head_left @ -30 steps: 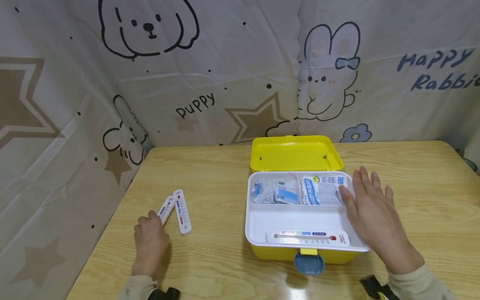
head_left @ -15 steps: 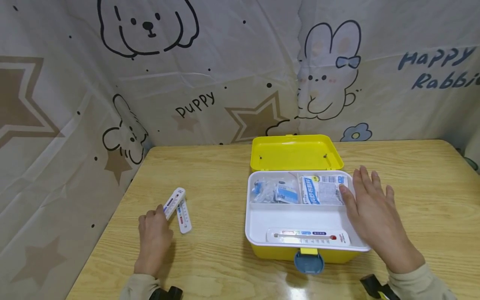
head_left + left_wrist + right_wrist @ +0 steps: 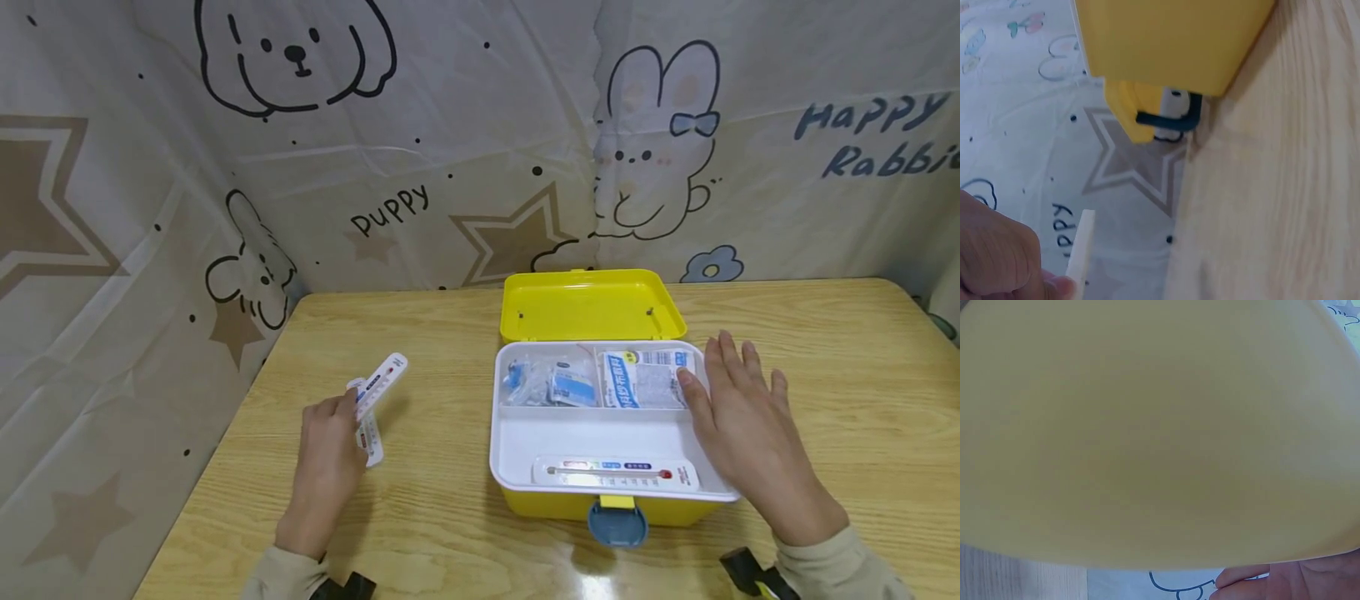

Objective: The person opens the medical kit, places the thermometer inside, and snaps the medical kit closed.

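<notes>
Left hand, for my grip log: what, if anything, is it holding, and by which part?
The left hand pinches a white thermometer by its near end; the far end sticks out.

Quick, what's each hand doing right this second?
Left hand: closed, holding a white thermometer.
Right hand: open, fingers straight, at the right side of the yellow box.

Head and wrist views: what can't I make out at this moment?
Head: the near end of the held thermometer, hidden by the left hand.
Head: part of the lower thermometer, covered by the held thermometer.
Head: fine scale markings on the thermometers, too small.
Left wrist: much of the left hand, cut off by the lower-left corner.
Right wrist: the yellow box's inside, blocked by its wall.
</notes>
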Motion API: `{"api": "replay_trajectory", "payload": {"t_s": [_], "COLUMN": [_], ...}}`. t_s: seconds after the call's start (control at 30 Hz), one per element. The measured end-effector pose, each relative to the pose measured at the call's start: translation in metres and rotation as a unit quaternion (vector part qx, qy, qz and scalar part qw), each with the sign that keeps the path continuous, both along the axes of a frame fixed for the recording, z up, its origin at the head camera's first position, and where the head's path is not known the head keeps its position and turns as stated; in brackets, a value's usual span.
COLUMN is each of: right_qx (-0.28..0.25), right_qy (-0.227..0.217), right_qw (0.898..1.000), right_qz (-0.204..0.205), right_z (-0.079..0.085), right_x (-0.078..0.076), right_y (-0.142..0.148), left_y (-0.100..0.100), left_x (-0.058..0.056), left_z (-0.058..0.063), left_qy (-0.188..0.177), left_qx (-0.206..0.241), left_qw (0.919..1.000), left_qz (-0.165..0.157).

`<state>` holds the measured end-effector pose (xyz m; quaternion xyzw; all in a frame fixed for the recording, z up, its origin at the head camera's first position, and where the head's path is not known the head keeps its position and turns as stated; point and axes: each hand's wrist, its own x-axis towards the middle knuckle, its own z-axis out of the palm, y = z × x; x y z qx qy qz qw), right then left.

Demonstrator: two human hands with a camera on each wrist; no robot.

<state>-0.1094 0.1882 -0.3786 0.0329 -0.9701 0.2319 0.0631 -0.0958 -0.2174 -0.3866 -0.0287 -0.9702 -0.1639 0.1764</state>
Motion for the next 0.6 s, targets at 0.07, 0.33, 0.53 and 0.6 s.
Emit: {"api": "replay_trajectory", "payload": {"t_s": [0.07, 0.33, 0.53, 0.6], "right_qx": [0.000, 0.000, -0.001, -0.001], "right_qy": [0.001, 0.001, -0.002, -0.003], "right_qw": [1.000, 1.000, 1.000, 1.000], "right_qz": [0.001, 0.000, -0.002, -0.002], "right_z": [0.000, 0.000, 0.000, 0.000], "right_x": [0.000, 0.000, 0.000, 0.000], "right_y": [0.000, 0.000, 0.000, 0.000], "left_y": [0.005, 0.022, 0.034, 0.038], "left_x": [0.001, -0.001, -0.002, -0.002], "left_z": [0.003, 0.013, 0.021, 0.023], "left_qy": [-0.009, 0.014, 0.014, 0.013], "left_qx": [0.001, 0.001, -0.009, -0.012], "left_qw": [0.9999, 0.9986, 0.9972, 0.9967], "left_qz": [-0.008, -0.051, -0.073, -0.079]}}
